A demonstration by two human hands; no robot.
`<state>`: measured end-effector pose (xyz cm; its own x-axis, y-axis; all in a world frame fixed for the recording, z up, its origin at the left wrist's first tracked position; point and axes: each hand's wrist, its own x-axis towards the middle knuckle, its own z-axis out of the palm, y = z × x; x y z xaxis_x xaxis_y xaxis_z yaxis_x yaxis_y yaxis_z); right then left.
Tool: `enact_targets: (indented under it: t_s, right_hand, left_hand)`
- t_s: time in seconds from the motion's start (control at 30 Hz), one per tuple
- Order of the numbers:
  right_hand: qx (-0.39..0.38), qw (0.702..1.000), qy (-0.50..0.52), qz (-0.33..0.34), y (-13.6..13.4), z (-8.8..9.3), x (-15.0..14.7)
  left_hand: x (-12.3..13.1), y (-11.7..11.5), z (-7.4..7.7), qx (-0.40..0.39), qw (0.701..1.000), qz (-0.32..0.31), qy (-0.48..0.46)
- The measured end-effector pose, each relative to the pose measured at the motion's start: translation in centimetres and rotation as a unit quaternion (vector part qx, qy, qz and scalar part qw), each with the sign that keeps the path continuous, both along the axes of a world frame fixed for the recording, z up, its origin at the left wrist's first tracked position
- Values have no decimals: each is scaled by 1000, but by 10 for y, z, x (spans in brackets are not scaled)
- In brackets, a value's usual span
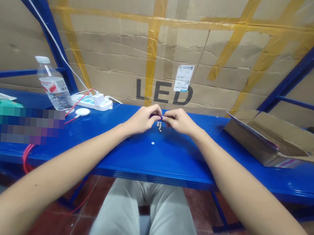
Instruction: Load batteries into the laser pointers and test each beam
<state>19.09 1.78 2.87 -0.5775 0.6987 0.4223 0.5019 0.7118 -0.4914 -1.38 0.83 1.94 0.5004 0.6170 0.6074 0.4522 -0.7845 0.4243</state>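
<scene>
A bottle [54,86] of clear liquid [62,101] and open carton [249,141] flank the hands [142,120].

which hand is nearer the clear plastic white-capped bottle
Left. The left hand is right of the clear plastic white-capped bottle; the right hand is farther right, beyond the left hand.

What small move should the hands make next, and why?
Perhaps shift the left hand and right hand slightly away from the small shiny pieces: both hands pinch a tiny purplish item close to them, and might knock them.
</scene>
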Motion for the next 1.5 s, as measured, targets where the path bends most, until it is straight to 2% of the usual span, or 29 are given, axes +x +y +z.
enact_targets:
  t_s: [0.17,0.23,0.33,0.5,0.63,0.73,0.9,1.13,1.23,1.33,1.4,1.5]
  right_hand:
    - [-121,991,46,23,-3,3,-1]
    - [-139,988,55,24,-3,4,-1]
    - [-110,993,44,18,-1,4,0]
    - [-38,999,4,1,2,2,3]
    - [-35,999,-35,5,4,-1,3]
    - [-80,996,-18,20,5,-1,5]
    - [-186,981,22,52,5,1,7]
    - [-272,954,102,71,6,0,8]
    - [-259,959,101,54,5,1,7]
    - [-222,972,69,32,4,1,5]
    - [-199,978,48,33,3,1,4]
    - [-189,981,36,36,3,2,4]
  left_hand:
    - [1,-2,0,64,997,14,31]
    - [2,-2,0,82,996,20,35]
    - [4,-3,-1,80,996,20,37]
    - [6,-3,-3,15,997,43,70]
    - [5,-3,-4,-1,995,39,88]
    - [5,-5,-3,5,997,40,59]
    - [6,-4,-5,21,999,-7,32]
    - [7,-3,-4,96,993,-7,64]
    - [8,-7,-2,93,992,10,88]
    - [8,-8,-3,39,993,30,105]
    - [8,-7,-3,9,993,27,112]
    - [7,-6,-4,12,995,23,100]
